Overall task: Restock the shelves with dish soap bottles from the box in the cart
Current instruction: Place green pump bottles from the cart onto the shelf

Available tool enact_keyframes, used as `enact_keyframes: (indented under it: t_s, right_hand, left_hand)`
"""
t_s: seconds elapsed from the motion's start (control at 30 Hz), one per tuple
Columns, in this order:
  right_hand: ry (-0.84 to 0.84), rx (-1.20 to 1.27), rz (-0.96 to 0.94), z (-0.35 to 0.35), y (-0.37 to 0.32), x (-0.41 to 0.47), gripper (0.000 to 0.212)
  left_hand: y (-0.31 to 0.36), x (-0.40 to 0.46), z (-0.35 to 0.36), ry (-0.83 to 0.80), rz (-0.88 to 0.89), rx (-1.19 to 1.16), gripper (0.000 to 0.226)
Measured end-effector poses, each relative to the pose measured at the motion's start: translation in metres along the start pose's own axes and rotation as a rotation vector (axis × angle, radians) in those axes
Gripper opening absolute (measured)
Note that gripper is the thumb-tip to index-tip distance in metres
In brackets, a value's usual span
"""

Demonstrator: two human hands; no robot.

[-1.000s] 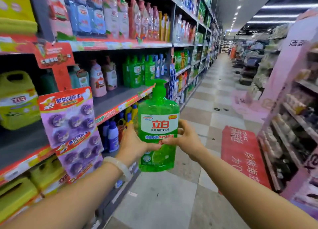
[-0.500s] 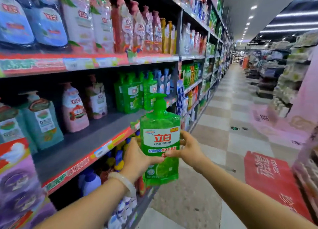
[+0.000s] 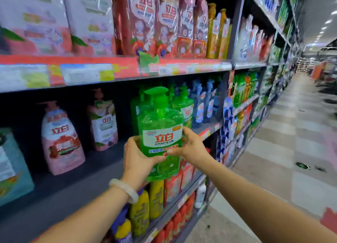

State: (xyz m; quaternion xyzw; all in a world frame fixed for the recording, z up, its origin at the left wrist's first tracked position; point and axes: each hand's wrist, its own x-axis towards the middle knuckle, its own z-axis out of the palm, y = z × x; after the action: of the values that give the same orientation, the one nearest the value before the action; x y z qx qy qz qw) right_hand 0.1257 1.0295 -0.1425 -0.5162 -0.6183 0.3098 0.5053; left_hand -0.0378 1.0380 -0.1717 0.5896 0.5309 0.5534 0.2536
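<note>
Left end of the middle shelf (image 3: 76, 171): pink pump bottles (image 3: 62, 138) stand well back from the front edge, with a bare stretch of board in front of them and to their right. I read that gap as the reason the bottle is being brought here.

My left hand (image 3: 138, 158) grips the green dish soap bottle (image 3: 161, 131) low on its left side, fingers curled round the body. The bottle is upright, label toward me, held in the air just in front of the shelf's front edge, not yet resting on it.

My right hand (image 3: 189, 146) pinches the bottle's right side, steadying it. Two hands suit a full, slippery bottle.

Right of it, matching green bottles (image 3: 184, 106) sit on the same shelf, so it likely belongs beside them.
</note>
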Motion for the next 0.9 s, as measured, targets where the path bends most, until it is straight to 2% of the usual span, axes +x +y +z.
enact_keyframes:
  t_s: [0.27, 0.57, 0.7, 0.8, 0.9]
  right_hand:
    - [-0.107, -0.036, -0.018, -0.003, 0.053, 0.136, 0.064]
    - [-0.246, -0.085, 0.002, -0.011, 0.109, 0.184, 0.066]
    - [-0.243, -0.078, -0.014, -0.018, 0.113, 0.191, 0.058]
    - [-0.235, -0.177, -0.027, -0.033, 0.118, 0.194, 0.053]
    - [-0.145, -0.214, 0.038, -0.056, 0.135, 0.198, 0.044]
  left_hand:
    - [-0.032, 0.102, 0.064, 0.124, -0.044, 0.085, 0.086]
    - [-0.058, 0.12, 0.113, 0.22, -0.163, 0.145, 0.084]
    - [-0.054, 0.123, 0.127, 0.272, -0.207, 0.142, 0.085]
    - [-0.053, 0.125, 0.135, 0.282, -0.251, 0.162, 0.089]
    - [-0.052, 0.124, 0.138, 0.276, -0.269, 0.172, 0.091]
